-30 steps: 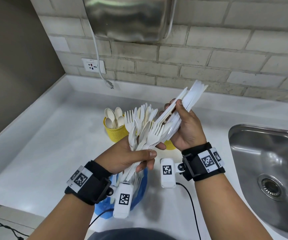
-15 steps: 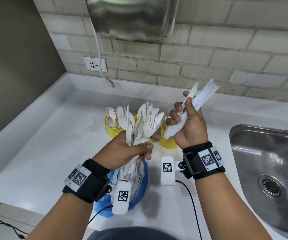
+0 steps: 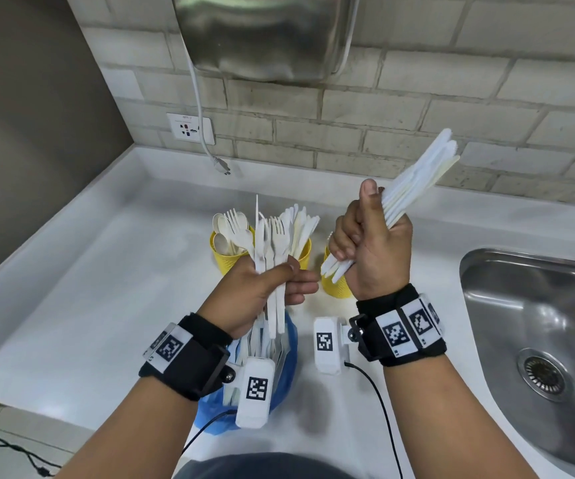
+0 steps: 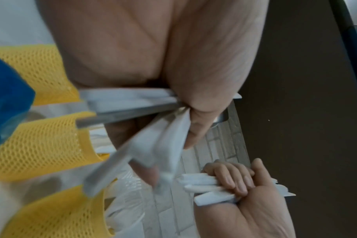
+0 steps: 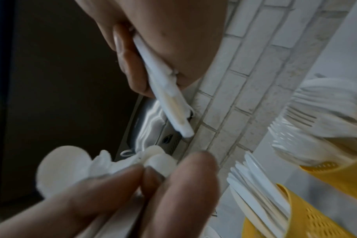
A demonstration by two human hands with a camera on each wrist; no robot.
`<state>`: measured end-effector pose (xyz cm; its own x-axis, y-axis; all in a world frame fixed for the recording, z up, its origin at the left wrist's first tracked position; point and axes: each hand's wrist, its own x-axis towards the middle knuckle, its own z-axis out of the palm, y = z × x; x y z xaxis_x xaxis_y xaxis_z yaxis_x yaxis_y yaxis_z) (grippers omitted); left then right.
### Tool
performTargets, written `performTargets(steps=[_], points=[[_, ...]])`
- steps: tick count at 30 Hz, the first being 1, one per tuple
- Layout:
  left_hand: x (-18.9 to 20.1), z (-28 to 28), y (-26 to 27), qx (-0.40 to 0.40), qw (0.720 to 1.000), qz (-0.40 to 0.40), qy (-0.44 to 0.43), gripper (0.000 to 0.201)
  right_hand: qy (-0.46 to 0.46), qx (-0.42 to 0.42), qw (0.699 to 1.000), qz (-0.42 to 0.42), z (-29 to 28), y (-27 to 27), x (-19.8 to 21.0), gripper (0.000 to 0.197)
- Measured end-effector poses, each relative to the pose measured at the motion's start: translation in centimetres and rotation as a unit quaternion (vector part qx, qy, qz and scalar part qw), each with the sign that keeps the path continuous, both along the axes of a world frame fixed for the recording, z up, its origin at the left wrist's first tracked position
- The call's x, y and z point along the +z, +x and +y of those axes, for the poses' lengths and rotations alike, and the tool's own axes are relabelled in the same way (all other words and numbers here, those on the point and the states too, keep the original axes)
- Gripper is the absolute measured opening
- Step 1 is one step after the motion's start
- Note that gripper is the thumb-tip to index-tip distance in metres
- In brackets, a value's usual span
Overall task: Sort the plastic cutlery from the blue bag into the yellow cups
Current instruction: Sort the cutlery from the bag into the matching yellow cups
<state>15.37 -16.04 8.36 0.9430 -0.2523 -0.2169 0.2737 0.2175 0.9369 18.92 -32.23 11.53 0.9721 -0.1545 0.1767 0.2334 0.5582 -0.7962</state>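
Note:
My left hand (image 3: 293, 278) grips a mixed bundle of white forks and other cutlery (image 3: 274, 243), upright over the blue bag (image 3: 288, 354), which holds more cutlery. To its right, my right hand (image 3: 365, 233) is fisted round a bundle of white knives (image 3: 414, 184) that slants up to the right, apart from the other bundle. Behind the hands stand three yellow mesh cups: the left cup (image 3: 218, 261) with spoons, the middle cup (image 3: 306, 252) partly hidden, and the right cup (image 3: 334, 285). The right wrist view shows the knives (image 5: 163, 87) in my fist and more knives standing in a yellow cup (image 5: 308, 217).
A steel sink (image 3: 538, 323) is set into the white counter (image 3: 106, 288) at the right. On the brick wall are a socket (image 3: 191, 127), a loose plug on a cable (image 3: 222, 165) and a steel wall unit (image 3: 265, 36). A brown wall bounds the left side.
My right hand has drawn the knives out of the left hand's bundle and swung them up to the right. The left hand's bundle has straightened upright.

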Motion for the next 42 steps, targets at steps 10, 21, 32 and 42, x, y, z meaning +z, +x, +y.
performTargets(steps=[10,21,32,42], points=[[-0.6,-0.6,0.9,0.054,0.983,0.138,-0.113,0.023,-0.162,-0.037,0.986,-0.034,2.6,-1.7,-2.0,0.038],[-0.6,-0.4,0.9,0.023,0.974,0.191,-0.124,0.041,-0.211,-0.084,0.973,-0.039,2.9,-2.2,-3.3,0.040],[-0.6,-0.2,0.9,0.026,0.987,0.135,-0.087,0.013,-0.193,-0.049,0.980,-0.013,3.2,-2.5,-3.2,0.042],[-0.5,0.0,0.5,0.035,0.979,0.156,-0.124,0.025,-0.161,-0.079,0.984,-0.009,3.4,-2.7,-3.0,0.046]])
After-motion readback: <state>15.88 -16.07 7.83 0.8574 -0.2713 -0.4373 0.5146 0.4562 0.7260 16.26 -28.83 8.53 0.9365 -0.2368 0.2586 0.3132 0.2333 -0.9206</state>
